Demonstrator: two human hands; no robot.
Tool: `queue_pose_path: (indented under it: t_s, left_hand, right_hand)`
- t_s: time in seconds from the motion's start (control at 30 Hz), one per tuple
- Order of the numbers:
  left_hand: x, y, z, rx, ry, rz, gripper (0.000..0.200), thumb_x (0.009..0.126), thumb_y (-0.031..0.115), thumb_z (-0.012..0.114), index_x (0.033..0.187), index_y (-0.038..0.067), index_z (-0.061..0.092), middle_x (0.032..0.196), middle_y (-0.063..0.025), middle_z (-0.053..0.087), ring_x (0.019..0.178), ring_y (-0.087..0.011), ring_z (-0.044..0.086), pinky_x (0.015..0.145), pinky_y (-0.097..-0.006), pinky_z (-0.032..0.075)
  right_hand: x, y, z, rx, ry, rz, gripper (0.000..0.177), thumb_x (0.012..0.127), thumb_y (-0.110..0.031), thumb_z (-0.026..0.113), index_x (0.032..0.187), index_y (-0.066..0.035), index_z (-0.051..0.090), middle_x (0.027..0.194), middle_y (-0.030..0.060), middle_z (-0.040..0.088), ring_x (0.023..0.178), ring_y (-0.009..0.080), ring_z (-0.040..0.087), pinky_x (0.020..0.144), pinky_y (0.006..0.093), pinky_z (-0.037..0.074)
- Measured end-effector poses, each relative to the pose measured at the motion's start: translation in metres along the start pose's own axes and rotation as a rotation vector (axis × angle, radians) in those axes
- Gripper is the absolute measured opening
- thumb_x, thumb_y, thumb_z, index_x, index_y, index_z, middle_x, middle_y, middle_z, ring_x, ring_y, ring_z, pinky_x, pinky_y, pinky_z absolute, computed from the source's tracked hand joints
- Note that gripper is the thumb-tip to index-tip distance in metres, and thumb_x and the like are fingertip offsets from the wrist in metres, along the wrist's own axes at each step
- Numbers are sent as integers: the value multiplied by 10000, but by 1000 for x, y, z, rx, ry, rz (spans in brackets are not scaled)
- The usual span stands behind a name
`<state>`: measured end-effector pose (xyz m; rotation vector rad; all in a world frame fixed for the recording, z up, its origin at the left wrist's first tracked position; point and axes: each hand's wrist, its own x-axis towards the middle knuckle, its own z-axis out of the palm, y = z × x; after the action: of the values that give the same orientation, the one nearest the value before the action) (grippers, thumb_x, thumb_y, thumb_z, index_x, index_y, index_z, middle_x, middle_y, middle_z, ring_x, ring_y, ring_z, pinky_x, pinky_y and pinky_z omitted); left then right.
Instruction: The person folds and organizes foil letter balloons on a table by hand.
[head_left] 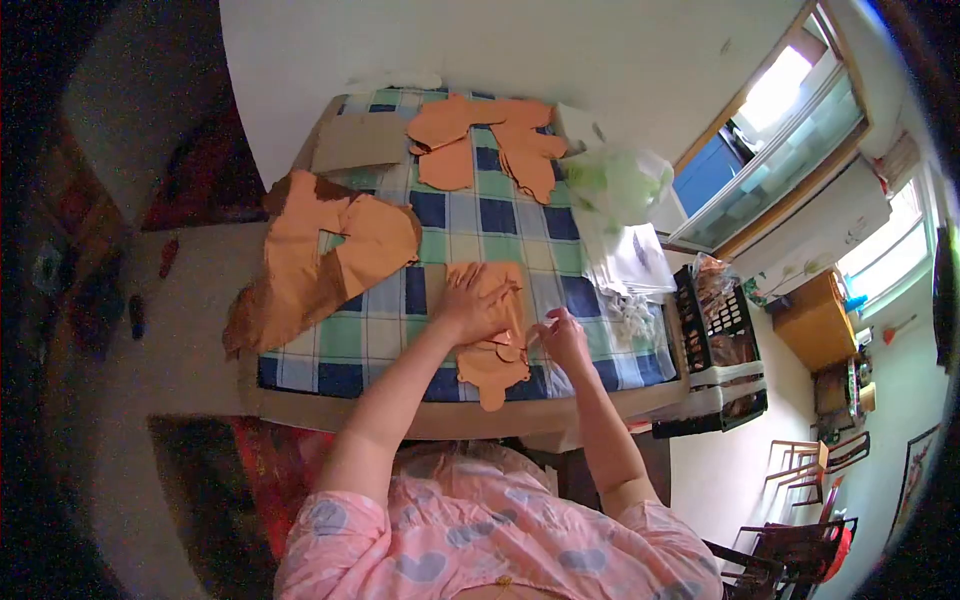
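My left hand lies flat with its fingers spread on an orange-tan cut-out sheet near the front edge of the table. This piece has a rounded lower part with a tab that points towards me. Just to its right, my right hand is closed, with its fingertips pinched together near the sheet's edge. Something small and pale may be between those fingers, but I cannot make it out. Farther back lie several cut-outs of the same colour, and a large creased orange-tan sheet spreads over the left side.
A checked cloth covers the table. Cardboard lies at the back left. On the right are a translucent plastic bag, white papers and crumpled white scraps. A black crate stands beyond the right edge.
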<state>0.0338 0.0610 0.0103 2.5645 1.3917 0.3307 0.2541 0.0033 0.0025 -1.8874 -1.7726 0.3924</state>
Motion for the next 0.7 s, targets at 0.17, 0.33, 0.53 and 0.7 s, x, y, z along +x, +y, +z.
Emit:
queue_pose_path:
  t_s: [0.17,0.33,0.53,0.7]
  left_hand:
    - [3,-6,18,18,24,18,778,744,749,433,1404,352,320,1491,-207,153,1394,-330,112,1115,-481,77]
    - [5,-11,24,-6,13,20,790,748,748,428,1408,328,322,1496,-194,150,1398,-327,93,1114,-482,71]
    - [3,-8,25,-55,76,36,747,767,707,452,1389,301,371,1495,-189,156,1394,-338,99,1113,-486,81]
    - [-2,-4,18,-44,50,27,723,779,683,465,1380,290,385,1483,-198,179,1388,-351,115,1109,-496,102]
  right_hand:
    - [30,3,21,-131,-78,144,421,701,-336,728,943,-18,593,790,168,645,783,325,633,684,406,489]
    - [46,19,14,-6,-88,82,352,706,-308,706,877,-17,605,776,172,638,767,318,629,677,402,488]
    - [30,109,-40,443,53,305,143,780,-154,627,863,-55,566,680,70,587,642,176,573,553,329,455]
    - [-30,130,-145,504,231,276,97,850,-87,583,944,-90,558,706,-5,552,598,46,484,475,219,376]
